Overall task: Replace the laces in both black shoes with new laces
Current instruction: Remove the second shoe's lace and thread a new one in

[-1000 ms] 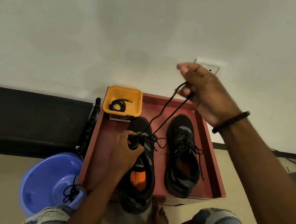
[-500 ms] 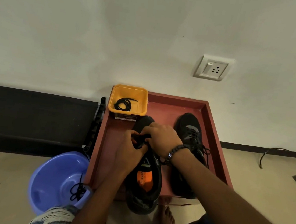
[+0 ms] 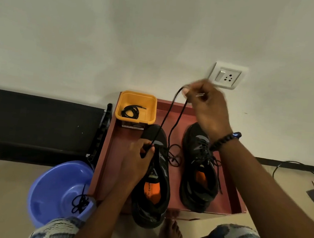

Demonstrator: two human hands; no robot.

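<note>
Both black shoes sit side by side in a red tray point(image 3: 176, 109) on the floor, toes toward the wall, heels toward the person, so each shoe's long axis runs from the person straight away. The right shoe point(image 3: 200, 171) looks fully laced, loose ends trailing over its side; whether that lace is new or old I cannot tell. The left shoe point(image 3: 155, 178) is partly done at most: its heel hangs over the near edge of the tray and only the eyelets nearest the toe seem threaded.

The left hand point(image 3: 138, 161) rests on the front of the left shoe, fingers curled and pinching the lace point(image 3: 168, 118) where it leaves an eyelet. The right hand point(image 3: 207, 108) is lifted above the far end of the tray, fingers pinched around the same lace near its tip, drawing it up in a long narrow loop; the hand is blurred. Slack from the lace lies coiled on the tray floor between the shoes.

A coiled lace point(image 3: 130, 112) lies in a yellow tub point(image 3: 137, 97) at the tray's far left corner, and another tangled lace point(image 3: 80, 202) lies in the blue bowl point(image 3: 52, 185) beside the tray, probably one already removed. By my judgement most of the left shoe's threading is left, and possibly the right shoe too
</note>
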